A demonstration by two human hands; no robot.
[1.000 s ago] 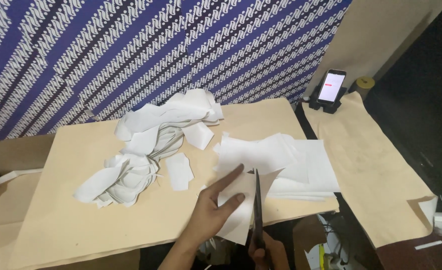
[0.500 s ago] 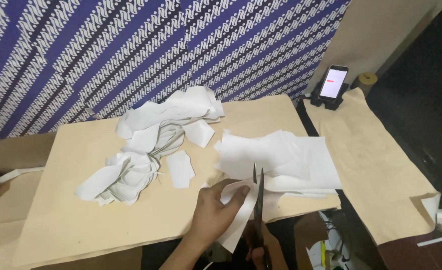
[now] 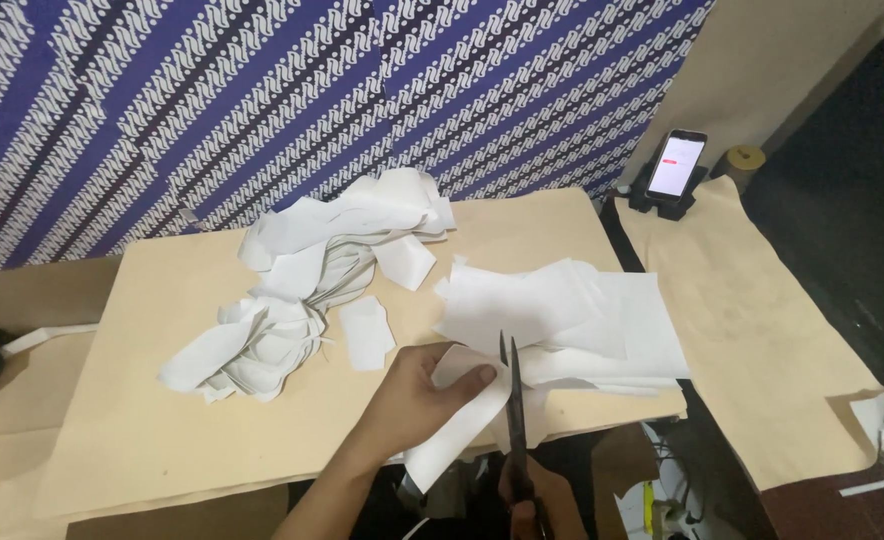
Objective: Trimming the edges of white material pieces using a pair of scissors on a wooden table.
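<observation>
Two hands are being used at the near edge of the counter (image 3: 162, 440): the left hand (image 3: 417, 395) is closed on a white strip (image 3: 457, 420), thumb on top, and the strip is being held out over the edge, while the right hand (image 3: 542, 505), only partly seen at the bottom of the view, is wrapped round the handles of the scissors (image 3: 512, 410). The blades are being held almost upright and nearly together, just beside the strip and against the front of the flat stack (image 3: 572, 320) of white sheets. A cut is judged to be in progress, the strip being parted from the stack. For the next move, the strip would need to be kept taut and the blades fed straight along the line. Cut pieces are lying heaped in a pile (image 3: 292, 300) farther left, and a phone (image 3: 676, 165) is propped at the back right.
</observation>
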